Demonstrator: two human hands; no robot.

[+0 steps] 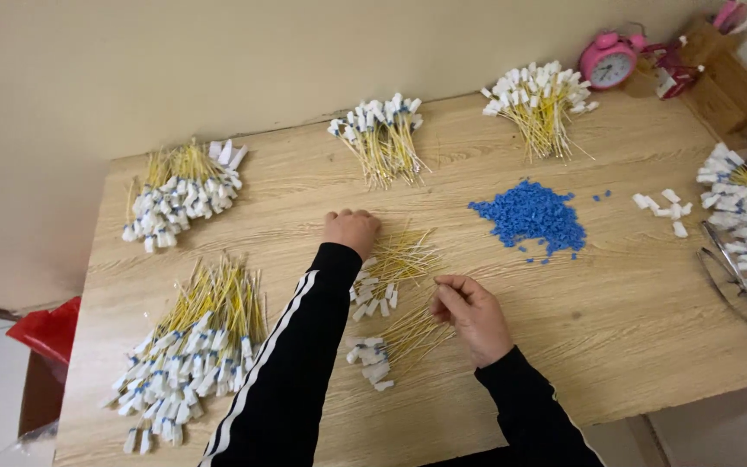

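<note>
Closest in, the right hand (pixel 475 316) has its fingers pinched on a few thin yellow wires from the small bundle (pixel 391 346) lying on the wooden bench (pixel 616 320). Just past that, the left hand (pixel 352 231) is curled shut, knuckles resting at a second small bundle (pixel 391 270). Further out there's a blue bead pile (pixel 531 216), and a pink alarm clock (pixel 609 60) at the back.

Yellow wires (pixel 399 259) with white tags; blue beads (pixel 531 216); pale wood-grain worktop (pixel 633 303); black sleeves (pixel 296 363) with white stripes; pink clock (pixel 609 60); red bag (pixel 45 333); beige wall (pixel 175 60).
</note>
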